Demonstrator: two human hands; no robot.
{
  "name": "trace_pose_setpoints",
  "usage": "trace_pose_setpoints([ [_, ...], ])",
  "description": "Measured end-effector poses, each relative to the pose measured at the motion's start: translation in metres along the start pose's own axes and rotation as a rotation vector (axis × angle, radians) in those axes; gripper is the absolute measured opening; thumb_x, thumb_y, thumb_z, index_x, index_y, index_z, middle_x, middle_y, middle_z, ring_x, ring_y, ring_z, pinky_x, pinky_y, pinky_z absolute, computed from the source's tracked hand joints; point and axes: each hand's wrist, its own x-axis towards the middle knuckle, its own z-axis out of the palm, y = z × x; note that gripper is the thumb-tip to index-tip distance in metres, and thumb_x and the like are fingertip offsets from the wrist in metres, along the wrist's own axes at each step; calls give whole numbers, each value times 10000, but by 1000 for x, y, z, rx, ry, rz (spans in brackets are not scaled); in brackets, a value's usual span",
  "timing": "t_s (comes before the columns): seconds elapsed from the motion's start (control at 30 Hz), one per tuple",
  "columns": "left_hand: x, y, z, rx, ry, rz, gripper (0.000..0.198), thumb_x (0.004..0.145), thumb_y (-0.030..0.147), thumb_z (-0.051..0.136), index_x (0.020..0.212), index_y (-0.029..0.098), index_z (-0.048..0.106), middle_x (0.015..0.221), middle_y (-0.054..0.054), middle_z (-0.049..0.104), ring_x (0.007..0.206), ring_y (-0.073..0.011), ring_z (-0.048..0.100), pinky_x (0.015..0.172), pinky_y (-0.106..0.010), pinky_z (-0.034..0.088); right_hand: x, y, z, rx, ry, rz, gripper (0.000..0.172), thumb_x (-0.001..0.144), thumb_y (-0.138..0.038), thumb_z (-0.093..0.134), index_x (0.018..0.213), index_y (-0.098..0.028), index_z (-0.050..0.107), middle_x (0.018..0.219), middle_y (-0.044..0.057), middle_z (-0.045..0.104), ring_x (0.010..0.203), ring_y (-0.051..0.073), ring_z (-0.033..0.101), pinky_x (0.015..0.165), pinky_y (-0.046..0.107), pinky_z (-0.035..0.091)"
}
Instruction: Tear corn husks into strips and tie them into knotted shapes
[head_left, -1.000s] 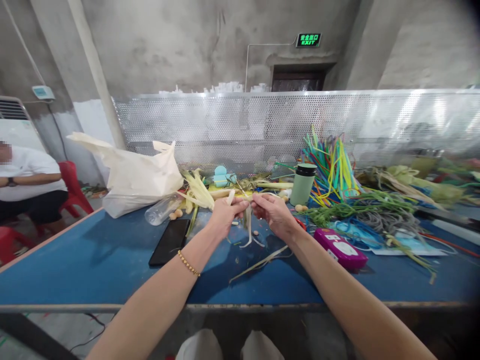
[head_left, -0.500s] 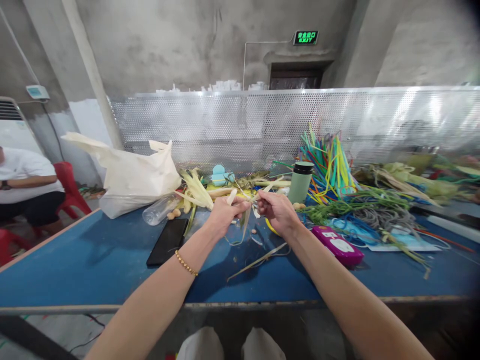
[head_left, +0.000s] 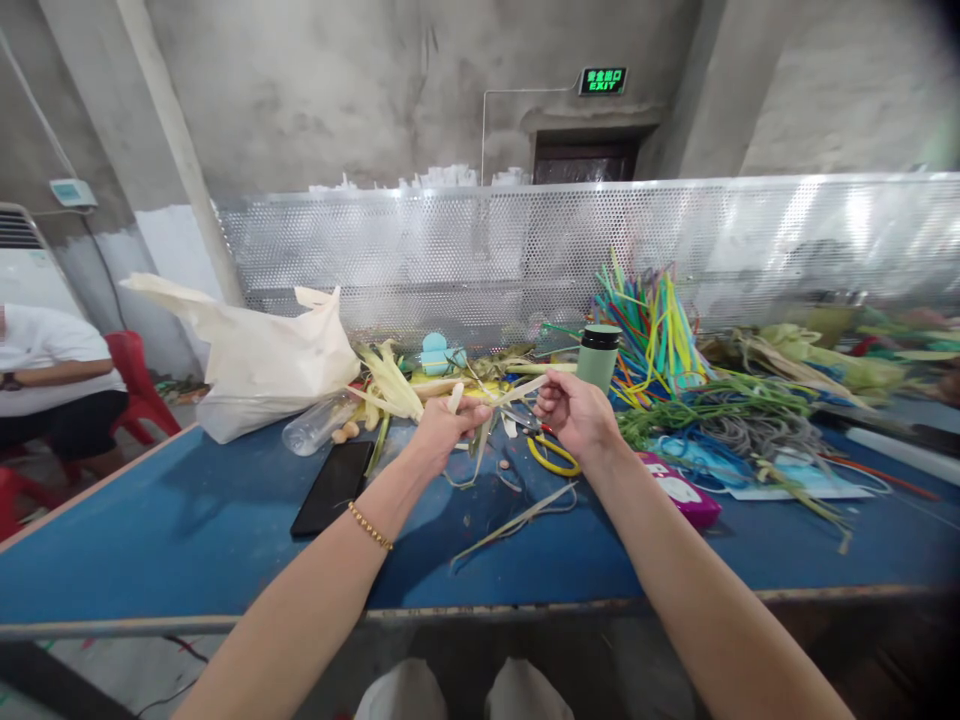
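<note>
A pale strip of corn husk (head_left: 517, 391) stretches between my two hands above the blue table. My left hand (head_left: 448, 425) is closed on its left end, with a pale rounded tip sticking up above the thumb and thin strands hanging below. The fingers of my right hand (head_left: 576, 412) pinch the strip's other end. Close below my right hand lie scissors with yellow handles (head_left: 553, 458), partly hidden. A loose dried husk strip (head_left: 510, 526) rests on the table in front of my hands. Behind my left hand is a bunch of pale husks (head_left: 396, 382).
On the left are a white plastic bag (head_left: 274, 350), a clear bottle (head_left: 311, 432) and a black phone (head_left: 334, 488). To the right stand a green flask (head_left: 598, 358), colourful strips (head_left: 660, 330), a purple pack (head_left: 694, 502) and green stems (head_left: 720, 405). A seated person (head_left: 56, 370) is at far left.
My right hand has moved right and slightly up, away from my left hand, drawing the husk strip out between them. The yellow scissor handles now show more. My left hand has barely moved.
</note>
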Motion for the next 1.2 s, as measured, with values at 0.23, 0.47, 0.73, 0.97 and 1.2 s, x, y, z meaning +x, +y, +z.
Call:
trace_pose_setpoints([
  [0.23,3,-3,-5,-55,-38,-40,276,560,285,887,695,95,739,586,0,573,477,-40,398,470,-219,254,11,-11,-16,81,131,-105,187,796,-203,657,660,-173,533,500,-62,484,388,51,414,360,175,347],
  [0.47,8,-4,-12,-129,15,-69,252,576,256,883,664,105,701,553,5,543,469,-45,413,453,-213,229,3,-8,-11,-230,210,-592,198,845,-313,636,707,-172,622,550,-37,526,411,69,447,370,195,319],
  [0.73,4,-1,-8,-158,-112,-58,266,586,231,880,756,96,725,605,6,560,488,-50,432,476,-219,287,-19,17,7,-934,-216,-913,152,872,-280,613,821,-189,723,751,34,645,619,134,517,578,276,412],
  [0.97,-1,3,-6,-139,-200,-54,374,607,287,876,910,104,757,617,-3,588,523,-81,515,511,-226,320,-19,24,4,-837,-312,-567,110,785,-252,700,880,-218,745,796,29,712,459,107,529,480,260,415],
  [1.2,-2,1,-6,-115,-213,-44,395,590,310,880,888,120,705,577,33,560,493,-77,510,504,-227,338,-20,26,7,-789,-351,-308,237,821,-421,667,835,-187,702,549,-9,608,402,119,499,380,239,342],
])
